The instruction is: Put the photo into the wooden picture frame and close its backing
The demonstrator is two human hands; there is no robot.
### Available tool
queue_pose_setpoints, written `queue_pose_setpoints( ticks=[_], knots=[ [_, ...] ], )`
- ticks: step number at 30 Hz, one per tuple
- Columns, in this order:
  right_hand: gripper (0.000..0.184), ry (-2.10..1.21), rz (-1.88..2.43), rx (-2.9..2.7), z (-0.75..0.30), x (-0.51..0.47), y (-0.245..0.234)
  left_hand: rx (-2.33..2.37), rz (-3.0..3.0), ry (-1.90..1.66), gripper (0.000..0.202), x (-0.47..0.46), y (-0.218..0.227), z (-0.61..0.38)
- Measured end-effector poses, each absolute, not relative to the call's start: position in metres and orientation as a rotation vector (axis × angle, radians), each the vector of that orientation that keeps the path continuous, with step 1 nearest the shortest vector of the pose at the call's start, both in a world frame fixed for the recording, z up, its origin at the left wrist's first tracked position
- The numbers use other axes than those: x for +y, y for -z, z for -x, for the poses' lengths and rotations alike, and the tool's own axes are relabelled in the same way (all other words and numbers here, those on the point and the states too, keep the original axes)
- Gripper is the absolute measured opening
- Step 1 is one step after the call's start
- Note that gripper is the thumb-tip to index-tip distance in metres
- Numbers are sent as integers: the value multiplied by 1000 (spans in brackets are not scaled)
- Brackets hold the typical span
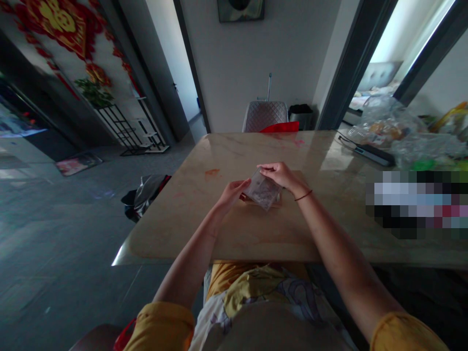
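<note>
**tabletop_tim:** So what's actually going on in this shot? Both hands look busy.

**mossy42:** Yep, both are on one small clear packet (262,191), see-through plastic with something pale inside, too blurry to say what. The left hand (232,192) has its fingers curled onto the packet's left edge, thumb side toward the camera. The right hand (281,174) comes over from the far side with its fingers bent down, pinching the top far edge. Neither hand is spread open; both are closed lightly on the plastic.

**tabletop_tim:** Any tips for handling it like that?

**mossy42:** I'd say stay on the edges, since thin plastic slips and crumples if you squeeze the middle. Holding it low over the table (190,214) is smart too, so a slip costs nothing.

**tabletop_tim:** And where's it sitting?

**mossy42:** Right between the two hands, tilted, just above the middle of the table. There's something flat and brownish directly under it, can't tell what. The orange stain (212,171) is off to the left, and the plastic bags (387,122) are well apart at the far right.
</note>
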State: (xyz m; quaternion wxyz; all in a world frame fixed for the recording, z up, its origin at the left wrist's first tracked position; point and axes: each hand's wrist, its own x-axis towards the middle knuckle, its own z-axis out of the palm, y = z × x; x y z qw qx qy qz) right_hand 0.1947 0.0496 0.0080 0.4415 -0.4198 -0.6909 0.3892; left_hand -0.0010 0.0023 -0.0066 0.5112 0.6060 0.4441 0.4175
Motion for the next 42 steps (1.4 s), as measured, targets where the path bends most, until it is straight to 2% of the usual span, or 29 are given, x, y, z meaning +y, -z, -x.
queue_pose_setpoints(
  ticks=[7, 16, 22, 25, 29, 32, 38, 42],
  knots=[
    [31, -1053, 1043, -1655, -193, 46, -6, 1068, -1565, -979, 32, 5, 12, 1],
    [27, -1051, 1117, -1555, -217, 41, -6, 1139, -1504, -1135, 33, 5, 12, 2],
    [32, -1271, 1077, -1476, -225, 30, 0, 1080, -1404, -1152, 34, 1, 10, 1],
    [36, -1216, 1076, -1475, -223, 31, 4, 1088, -1398, -1151, 42, 6, 17, -4],
    [36, -1037, 1108, -1437, -222, 35, 10, 1380, -1617, -1219, 33, 16, 29, -15],
    [36, -995, 1167, -1396, -222, 37, 13, 1535, -1937, -1135, 27, 19, 32, -19],
    [34, -996, 1308, -1328, -220, 38, 20, 1617, -2048, -953, 40, 19, 33, -19],
    [32, -1009, 1342, -1353, -219, 40, 25, 1653, -1906, -855, 57, 22, 35, -17]
  ],
)
